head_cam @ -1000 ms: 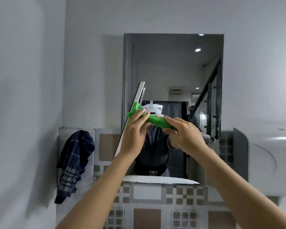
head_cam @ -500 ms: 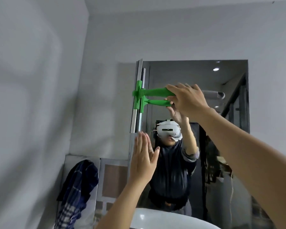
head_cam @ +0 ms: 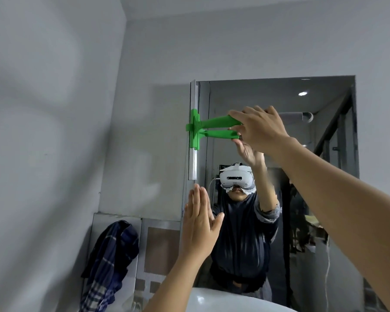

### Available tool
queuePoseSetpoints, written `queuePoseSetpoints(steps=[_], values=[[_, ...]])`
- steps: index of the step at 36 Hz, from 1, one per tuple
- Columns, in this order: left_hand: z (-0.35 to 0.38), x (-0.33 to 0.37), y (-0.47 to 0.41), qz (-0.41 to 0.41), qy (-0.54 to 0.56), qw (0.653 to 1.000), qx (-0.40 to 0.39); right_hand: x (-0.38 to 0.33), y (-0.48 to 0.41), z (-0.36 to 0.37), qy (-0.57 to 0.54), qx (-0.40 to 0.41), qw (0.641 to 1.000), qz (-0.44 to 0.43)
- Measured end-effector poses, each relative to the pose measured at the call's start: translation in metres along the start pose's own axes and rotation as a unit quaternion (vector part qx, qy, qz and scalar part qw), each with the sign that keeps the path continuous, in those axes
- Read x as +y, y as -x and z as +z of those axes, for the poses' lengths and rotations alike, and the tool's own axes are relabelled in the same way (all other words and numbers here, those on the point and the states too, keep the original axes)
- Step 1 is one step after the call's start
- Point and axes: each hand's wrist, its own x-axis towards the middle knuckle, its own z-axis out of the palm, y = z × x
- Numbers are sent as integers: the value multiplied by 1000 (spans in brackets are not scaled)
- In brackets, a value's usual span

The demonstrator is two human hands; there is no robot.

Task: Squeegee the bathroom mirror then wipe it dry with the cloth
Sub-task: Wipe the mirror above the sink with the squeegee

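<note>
The bathroom mirror [head_cam: 320,140] hangs on the grey wall ahead. A green squeegee [head_cam: 214,122] stands with its long pale blade upright along the mirror's left edge, near the top. My right hand [head_cam: 259,129] grips the green handle, which points right. My left hand [head_cam: 199,221] is flat and open, fingers up, against the lower left edge of the mirror, just below the blade's end. A dark blue checked cloth [head_cam: 109,264] hangs on the tiled wall at the lower left, apart from both hands.
A white basin rim [head_cam: 223,300] shows at the bottom under my left arm. Patterned tiles [head_cam: 160,251] cover the wall below the mirror. The left side wall [head_cam: 43,154] stands close. The mirror shows a person's reflection and a staircase railing.
My left hand has let go of the squeegee and now rests flat low on the mirror's edge. My right hand raised the squeegee to the top left, blade turned upright.
</note>
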Motion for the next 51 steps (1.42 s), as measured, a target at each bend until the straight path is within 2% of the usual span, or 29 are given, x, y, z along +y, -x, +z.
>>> queuePoseSetpoints(steps=[20,38,44,51], values=[[-2,2,-3,-6,2,1000,3,56,43,-35,-15,-59,994,86],[7,-4,-4,-15,5,1000,15,125,115,-45,-41,-45,979,192],[10,-7,-5,-17,0,1000,18,119,128,-36,-70,-17,977,200],[5,-8,-3,-3,16,1000,0,109,153,-25,-122,6,952,280]])
